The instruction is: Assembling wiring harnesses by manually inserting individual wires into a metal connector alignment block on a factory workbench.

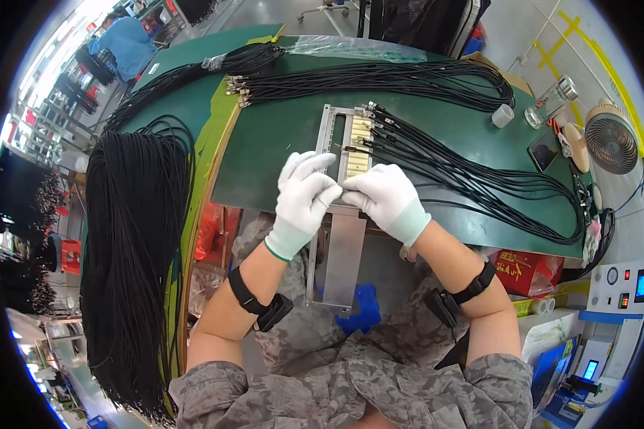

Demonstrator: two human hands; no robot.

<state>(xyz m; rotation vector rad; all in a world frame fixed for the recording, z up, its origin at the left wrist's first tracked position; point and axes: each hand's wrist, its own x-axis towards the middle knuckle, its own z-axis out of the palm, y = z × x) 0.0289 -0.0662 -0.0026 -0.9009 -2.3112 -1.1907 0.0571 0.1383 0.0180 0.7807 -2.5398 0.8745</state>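
Observation:
Both my hands wear white gloves and meet over the near end of a metal fixture point(327, 136) at the table's front edge. The fingertips of my left hand point(300, 200) are pinched together, with its other fingers loosely curled. My right hand point(388, 200) pinches too, its tips almost touching the left ones. Whatever lies between the fingertips is too small to make out. Cream-coloured blocks point(358, 163) line the fixture just beyond my hands. Black cables point(472, 175) with metal connector ends run from these blocks in a long loop to the right.
A second bundle of black cables point(379, 77) lies across the back of the green table point(257, 157). A thick cable bundle point(132, 250) hangs over the left edge. At right are a white cup point(502, 116), a glass jar point(544, 107), a phone point(542, 153) and a fan point(611, 137).

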